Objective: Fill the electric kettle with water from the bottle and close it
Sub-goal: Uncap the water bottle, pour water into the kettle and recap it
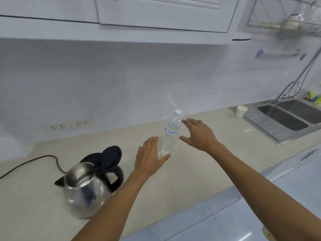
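A clear plastic water bottle (171,133) with a white cap and blue lettering stands upright on the beige counter (199,171). My left hand (150,156) is spread open just left of its lower half, fingers apart, thumb near the base. My right hand (197,133) is spread open just right of its upper half, fingertips close to the shoulder. Neither hand clearly grips the bottle. The steel electric kettle (85,190) sits at the lower left with its black lid (110,157) flipped up and the inside showing.
The kettle's black cord (34,161) runs left across the counter, below wall sockets (69,125). A steel double sink (286,119) with a tap lies at the right, a white paper cup (241,111) on its edge. Wall cupboards hang overhead.
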